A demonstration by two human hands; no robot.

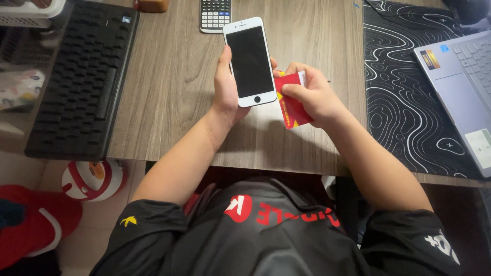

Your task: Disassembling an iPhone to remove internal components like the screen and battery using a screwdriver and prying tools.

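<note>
Near the middle of the frame the left hand [225,87] is wrapped around the left edge of a white phone [250,61], which stands upright with its dark screen facing up and its round button at the lower end. Just to the right, the right hand [312,94] pinches a red and yellow card [292,105] between thumb and fingers; the card's upper left part slips behind the phone's lower right corner, so the two seem to touch there, and the fingertips of both hands meet behind the phone. Both hands hover over a wooden desk [169,76] with a grey-brown grain. At the top centre, just above the phone, lies a calculator [215,14]. A black keyboard [84,76] fills the upper left of the frame, tilted a little. On the right a black mat with white wavy lines [404,92] covers the desk, and a silver laptop [460,87] lies on it at the right edge. In the lower left, below the desk edge, a red and white ball-shaped thing [94,179] lies on the floor.
</note>
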